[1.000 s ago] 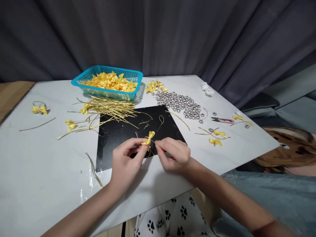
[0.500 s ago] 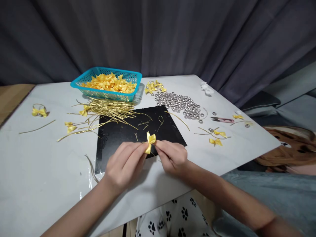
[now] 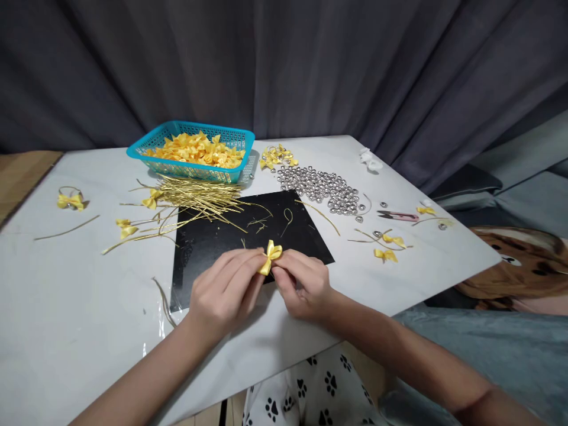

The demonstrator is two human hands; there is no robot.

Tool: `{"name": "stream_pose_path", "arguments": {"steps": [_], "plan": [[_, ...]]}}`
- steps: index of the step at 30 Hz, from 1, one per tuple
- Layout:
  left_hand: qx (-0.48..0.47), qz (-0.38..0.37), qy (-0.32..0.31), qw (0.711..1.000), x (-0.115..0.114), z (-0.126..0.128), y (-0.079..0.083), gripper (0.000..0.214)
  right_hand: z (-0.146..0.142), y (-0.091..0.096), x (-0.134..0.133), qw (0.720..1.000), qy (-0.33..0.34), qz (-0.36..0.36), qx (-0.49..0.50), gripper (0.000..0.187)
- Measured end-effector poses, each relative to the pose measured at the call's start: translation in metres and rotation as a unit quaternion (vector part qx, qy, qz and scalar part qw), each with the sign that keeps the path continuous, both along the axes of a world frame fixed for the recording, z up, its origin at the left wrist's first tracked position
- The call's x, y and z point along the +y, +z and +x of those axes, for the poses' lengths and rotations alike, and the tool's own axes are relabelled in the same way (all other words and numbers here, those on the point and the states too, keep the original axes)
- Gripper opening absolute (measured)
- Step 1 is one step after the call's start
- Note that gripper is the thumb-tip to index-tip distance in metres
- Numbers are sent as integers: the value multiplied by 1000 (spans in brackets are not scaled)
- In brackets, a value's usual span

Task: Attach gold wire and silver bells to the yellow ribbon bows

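Note:
A small yellow ribbon bow (image 3: 270, 257) is held up between my two hands, over the near edge of a black mat (image 3: 208, 236). My left hand (image 3: 228, 287) is closed, its thumb and fingers pinching the bow from the left. From the right, my right hand (image 3: 304, 283) is closed too, with fingertips pressed together against the bow's side; whether it grips the ribbon or a thin cord behind it is hidden. Beyond them lies a bundle of gold cords (image 3: 199, 198), partly on the mat. A small cord loop (image 3: 288, 220) rests on the mat.
A blue basket (image 3: 190, 173) full of yellow bows stands at the back. Silver beads (image 3: 322, 188) are heaped right of it, near finished-looking bows (image 3: 278, 156). Pink thread snips (image 3: 398, 216), loose bows (image 3: 385, 255) and cords lie at the right; another bow (image 3: 70, 201) sits far left.
The bow has tilted and dropped slightly between my hands. My right hand has shifted a little left, closer to my left hand, with its fingers curled nearer the bow.

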State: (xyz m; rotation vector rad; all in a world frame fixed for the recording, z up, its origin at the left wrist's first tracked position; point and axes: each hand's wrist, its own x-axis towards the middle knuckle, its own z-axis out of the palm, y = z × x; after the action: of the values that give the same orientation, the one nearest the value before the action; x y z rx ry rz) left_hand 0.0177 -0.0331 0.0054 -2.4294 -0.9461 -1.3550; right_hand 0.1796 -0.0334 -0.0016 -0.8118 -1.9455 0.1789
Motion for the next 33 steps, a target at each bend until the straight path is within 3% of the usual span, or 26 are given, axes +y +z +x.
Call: {"name": "stream_pose_path", "arguments": {"steps": [7, 12, 20, 27, 29, 33], "plan": [[49, -43, 4, 998, 6, -2, -3, 14, 9, 5, 5, 995, -59, -38, 75, 13], [69, -55, 5, 996, 9, 0, -5, 12, 3, 7, 11, 985, -25, -159, 59, 11], [81, -79, -19, 993, 10, 0, -7, 10, 4, 9, 15, 913, 33, -384, 132, 13], [79, -101, -45, 991, 7, 2, -9, 11, 9, 10, 21, 783, 100, -572, 223, 27], [77, -103, -45, 991, 5, 4, -9, 11, 8, 10, 21, 772, 111, -576, 243, 22], [80, -107, -31, 991, 4, 6, -9, 10, 8, 10, 22, 794, 116, -529, 277, 14]]}}
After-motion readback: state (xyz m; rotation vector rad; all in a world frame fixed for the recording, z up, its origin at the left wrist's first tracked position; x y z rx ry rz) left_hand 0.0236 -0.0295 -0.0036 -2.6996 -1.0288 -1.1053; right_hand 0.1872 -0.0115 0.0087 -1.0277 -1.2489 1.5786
